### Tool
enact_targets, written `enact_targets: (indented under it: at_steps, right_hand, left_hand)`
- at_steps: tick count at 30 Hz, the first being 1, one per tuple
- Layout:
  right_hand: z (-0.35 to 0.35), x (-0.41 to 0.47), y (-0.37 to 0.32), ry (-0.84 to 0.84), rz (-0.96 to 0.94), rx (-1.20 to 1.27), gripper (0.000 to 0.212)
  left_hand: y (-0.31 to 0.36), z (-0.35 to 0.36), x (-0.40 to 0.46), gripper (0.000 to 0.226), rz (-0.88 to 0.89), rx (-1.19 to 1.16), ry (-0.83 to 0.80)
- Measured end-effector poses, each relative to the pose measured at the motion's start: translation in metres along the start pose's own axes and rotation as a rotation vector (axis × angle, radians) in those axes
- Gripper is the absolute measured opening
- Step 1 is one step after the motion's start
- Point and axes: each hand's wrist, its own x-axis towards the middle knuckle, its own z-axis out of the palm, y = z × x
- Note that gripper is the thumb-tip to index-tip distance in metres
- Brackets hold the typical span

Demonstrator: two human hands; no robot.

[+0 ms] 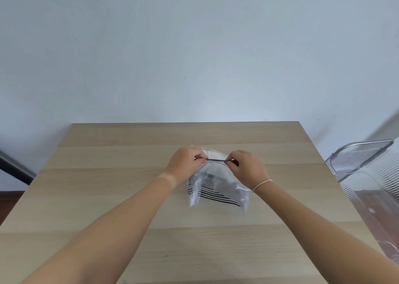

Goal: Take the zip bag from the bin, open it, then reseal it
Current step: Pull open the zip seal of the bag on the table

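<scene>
A clear zip bag [218, 186] with black stripes printed near its lower end is held up over the middle of a light wooden surface [108, 197], its bottom edge hanging down toward the person. The black zip strip [216, 160] runs level along the top of the bag, stretched between the two hands. The left hand [185, 163] is closed at the left end of the strip, fingers curled in and pinching it. The right hand [246, 168] is closed in the same way on the right end of the strip, with a thin white band [262, 184] around its wrist. Whether the zip is pressed shut or parted cannot be told, since the fingers cover both ends and the strip shows only as one dark line. Both forearms reach in from the near edge of the surface and meet at the bag; nothing else lies on the wood around it. To the right of the bag, off the edge of the surface, stands a clear ribbed plastic bin [371, 175] with a metal handle [364, 146]. Behind the bag, beyond the far edge, rises a plain pale wall [194, 46].
</scene>
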Motion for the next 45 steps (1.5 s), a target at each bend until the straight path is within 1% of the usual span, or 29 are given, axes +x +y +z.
enact_targets:
  at_steps: [2,4,6,9,12,15,17,19,23,27,29,30,32,33,35,38,40,42,45]
  right_hand:
    - [-0.004,-0.001,0.000,0.008,0.018,0.020,0.016]
    - [-0.009,-0.002,0.006,-0.008,0.056,0.051,0.015]
    - [-0.015,-0.004,0.015,-0.023,0.096,0.085,0.013]
    - [-0.022,-0.006,0.025,-0.033,0.157,0.161,0.011]
    - [-0.024,-0.006,0.027,-0.042,0.218,0.239,0.012]
    - [-0.025,-0.007,0.029,-0.045,0.269,0.336,0.010]
    - [-0.025,-0.009,0.030,-0.066,0.283,0.369,0.010]
    - [-0.025,-0.011,0.030,-0.088,0.292,0.370,0.010]
    - [-0.021,-0.013,0.027,-0.095,0.303,0.388,0.008]
    - [-0.021,-0.013,0.022,-0.105,0.290,0.343,0.009]
    - [-0.023,-0.013,0.019,-0.113,0.284,0.323,0.010]
    - [-0.025,-0.014,0.019,-0.115,0.295,0.340,0.010]
    - [-0.028,-0.017,0.019,-0.120,0.324,0.427,0.010]
    - [-0.030,-0.019,0.020,-0.115,0.329,0.470,0.010]
    - [-0.032,-0.022,0.018,-0.095,0.314,0.505,0.010]
    - [-0.032,-0.021,0.008,-0.090,0.250,0.474,0.007]
    - [-0.030,-0.018,0.000,-0.124,0.192,0.408,0.007]
    - [-0.029,-0.016,-0.007,-0.161,0.146,0.359,0.009]
    - [-0.031,-0.014,-0.011,-0.166,0.136,0.368,0.009]
  left_hand:
    - [-0.001,-0.002,-0.001,0.006,-0.033,-0.023,-0.010]
    - [-0.004,-0.008,-0.002,0.006,-0.075,-0.039,-0.072]
    - [-0.008,-0.015,-0.003,0.003,-0.100,-0.061,-0.196]
    - [-0.007,-0.021,-0.006,0.010,-0.089,-0.064,-0.367]
    - [-0.001,-0.017,-0.011,0.018,-0.077,-0.094,-0.416]
    - [0.004,-0.016,-0.013,0.023,-0.084,-0.219,-0.418]
    - [0.006,-0.018,-0.013,0.025,-0.092,-0.278,-0.396]
    - [0.008,-0.018,-0.012,0.025,-0.094,-0.265,-0.334]
    - [0.008,-0.017,-0.012,0.022,-0.160,-0.204,-0.104]
    - [0.002,-0.015,-0.010,0.025,-0.094,-0.080,0.116]
    - [0.000,-0.015,-0.009,0.026,-0.098,-0.054,0.196]
    - [-0.002,-0.015,-0.008,0.026,-0.121,-0.063,0.207]
    - [-0.004,-0.018,-0.006,0.023,-0.174,-0.100,0.134]
    - [-0.004,-0.021,-0.005,0.020,-0.191,-0.096,0.061]
    - [-0.004,-0.027,-0.004,0.019,-0.186,-0.014,-0.083]
    - [0.005,-0.027,-0.004,0.036,-0.100,0.092,-0.224]
    - [0.015,-0.018,-0.006,0.047,-0.011,0.131,-0.298]
    - [0.022,-0.007,-0.008,0.047,0.061,0.182,-0.331]
    - [0.027,0.002,-0.011,0.023,0.116,0.189,-0.244]
